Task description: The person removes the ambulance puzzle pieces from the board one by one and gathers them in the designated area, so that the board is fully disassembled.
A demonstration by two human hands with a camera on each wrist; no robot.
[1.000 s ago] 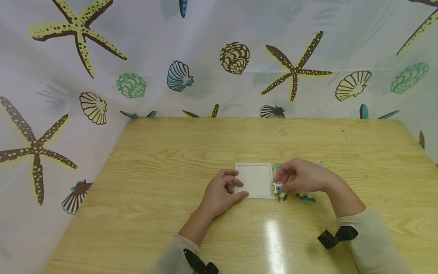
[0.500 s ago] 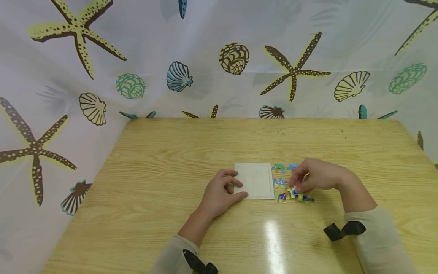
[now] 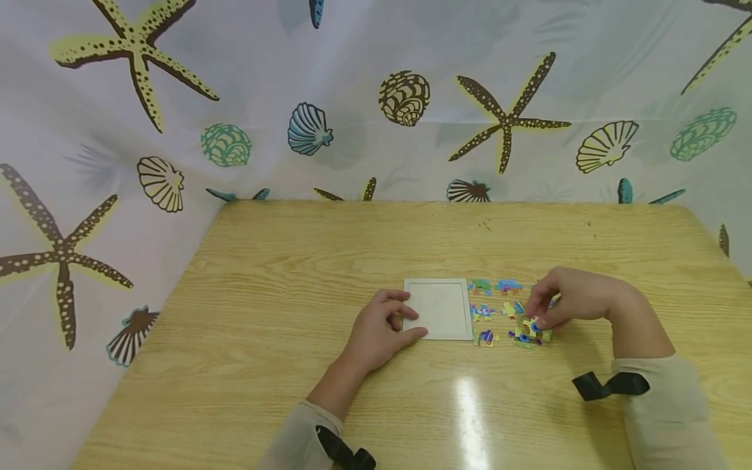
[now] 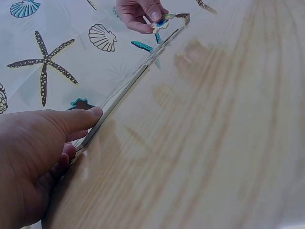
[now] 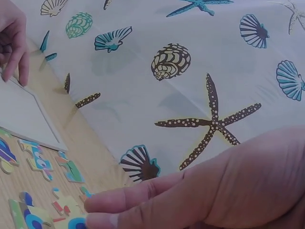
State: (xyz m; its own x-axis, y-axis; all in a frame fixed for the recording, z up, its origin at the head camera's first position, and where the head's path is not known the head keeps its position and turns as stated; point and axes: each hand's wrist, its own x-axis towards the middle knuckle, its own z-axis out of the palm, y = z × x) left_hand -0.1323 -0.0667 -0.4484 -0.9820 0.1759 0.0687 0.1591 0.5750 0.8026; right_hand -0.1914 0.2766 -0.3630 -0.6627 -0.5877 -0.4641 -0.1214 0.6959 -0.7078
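Observation:
A pale, square puzzle tray [image 3: 437,312] lies flat on the table with nothing inside its raised border. My left hand [image 3: 378,333] rests at its left side, the thumb and fingertips touching the edge and face. Between thumb and fingers my right hand [image 3: 578,297] pinches a yellow jigsaw piece with a blue round spot [image 3: 533,325], held just above other pieces. Close below it lies a blue and green piece [image 3: 521,338]. The right wrist view shows the pinched piece [image 5: 77,223] at the fingertips. My right hand hides part of the pieces behind it.
Several colourful jigsaw pieces lie in loose rows right of the tray, among them a green one [image 3: 482,286], a blue one [image 3: 508,286] and a purple one [image 3: 486,337]. A cloth printed with sea shells [image 3: 352,72] hangs behind the wooden table [image 3: 282,274].
My right hand has moved rightward away from the tray with the pinched jigsaw piece, uncovering pieces on the table. The left hand and the tray have stayed put.

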